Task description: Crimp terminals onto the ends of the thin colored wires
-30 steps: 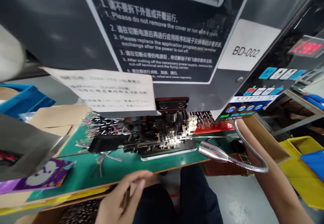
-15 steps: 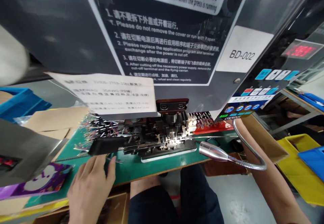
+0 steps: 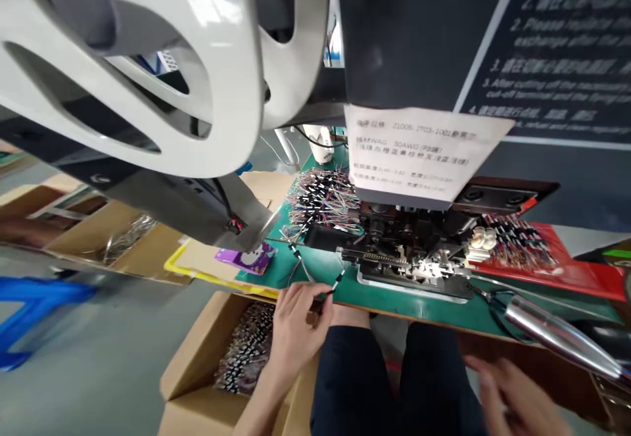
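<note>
My left hand (image 3: pixel 298 321) is at the front edge of the green table (image 3: pixel 320 262), thumb and forefinger pinched on a short wire bundle (image 3: pixel 338 281) with black and white bands. Its thin wire ends point up toward the press. Just left of it, a similar banded wire piece (image 3: pixel 296 252) lies on the table. Low at the right, over the lap, my right hand (image 3: pixel 515 396) is smeared by motion, so its fingers cannot be read. Between the hands, behind the table edge, stands the press's lit metal tooling (image 3: pixel 428 268).
A heap of banded wires (image 3: pixel 323 199) lies behind the tooling at left; more rest in a red tray (image 3: pixel 582 258) at right. A silver gooseneck lamp (image 3: pixel 557 334) juts over the right side. A cardboard box (image 3: pixel 192 350) of wires stands below left. White reels (image 3: pixel 236 48) overhang the upper left.
The view has swung to the left. My left hand now pinches a wire bundle at the table edge. My right hand has come from beside the tooling down over the lap.
</note>
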### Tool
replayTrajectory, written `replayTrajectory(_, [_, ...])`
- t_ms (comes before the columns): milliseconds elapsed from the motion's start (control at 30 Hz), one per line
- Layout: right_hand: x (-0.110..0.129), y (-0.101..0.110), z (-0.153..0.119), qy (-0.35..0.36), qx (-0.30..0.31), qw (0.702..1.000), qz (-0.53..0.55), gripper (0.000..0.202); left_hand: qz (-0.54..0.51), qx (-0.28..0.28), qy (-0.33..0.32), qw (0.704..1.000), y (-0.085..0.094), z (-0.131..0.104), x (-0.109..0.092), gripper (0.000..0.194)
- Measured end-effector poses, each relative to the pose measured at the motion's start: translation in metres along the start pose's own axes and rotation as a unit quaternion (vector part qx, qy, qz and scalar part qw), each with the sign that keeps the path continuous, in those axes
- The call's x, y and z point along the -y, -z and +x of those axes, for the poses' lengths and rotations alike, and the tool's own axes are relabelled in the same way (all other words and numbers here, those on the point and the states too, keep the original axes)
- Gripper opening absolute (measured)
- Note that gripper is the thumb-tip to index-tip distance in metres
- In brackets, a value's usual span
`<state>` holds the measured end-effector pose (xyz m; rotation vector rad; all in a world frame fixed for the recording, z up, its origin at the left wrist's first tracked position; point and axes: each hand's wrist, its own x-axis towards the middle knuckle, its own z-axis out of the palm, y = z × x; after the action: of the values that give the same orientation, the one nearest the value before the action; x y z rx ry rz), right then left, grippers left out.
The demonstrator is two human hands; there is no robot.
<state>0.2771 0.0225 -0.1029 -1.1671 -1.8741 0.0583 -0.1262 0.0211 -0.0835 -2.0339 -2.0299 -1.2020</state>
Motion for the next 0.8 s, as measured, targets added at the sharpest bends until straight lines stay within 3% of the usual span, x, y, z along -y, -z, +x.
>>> replayTrajectory(100, [0.058,-0.046,-0.011,-0.047,0.135,0.974,0.178,0.022,-0.142,0.036,0.127,0.981,0.001,-0.032,-0.025,0.005])
replayTrajectory(200, [0.098,-0.087,0.005,-0.212,0.220,0.896,0.323,0.020,-0.249,0.066,0.223,0.940,0.002,-0.062,-0.047,0.006])
replayTrajectory(300, [0.117,-0.107,0.021,-0.293,0.255,0.821,0.419,0.024,-0.316,0.064,0.240,0.916,0.002,-0.082,-0.063,0.003])
replayTrajectory(367, [0.123,-0.109,0.027,-0.302,0.260,0.799,0.451,0.026,-0.342,0.064,0.227,0.910,0.001,-0.088,-0.067,0.005])
replayTrajectory(467, [0.125,-0.104,0.032,-0.302,0.251,0.789,0.474,0.034,-0.374,0.065,0.203,0.903,-0.001,-0.090,-0.065,0.010])
replayTrajectory(533, [0.125,-0.097,0.034,-0.309,0.242,0.772,0.500,0.032,-0.429,0.077,0.189,0.880,-0.005,-0.086,-0.062,0.009])
replayTrajectory(667, [0.124,-0.084,0.034,-0.321,0.229,0.735,0.551,0.030,-0.566,0.093,0.257,0.777,-0.022,-0.067,-0.067,0.022])
replayTrajectory(800, [0.120,-0.078,0.030,-0.328,0.234,0.715,0.572,0.032,-0.641,0.120,0.340,0.678,-0.039,-0.038,-0.085,0.032])
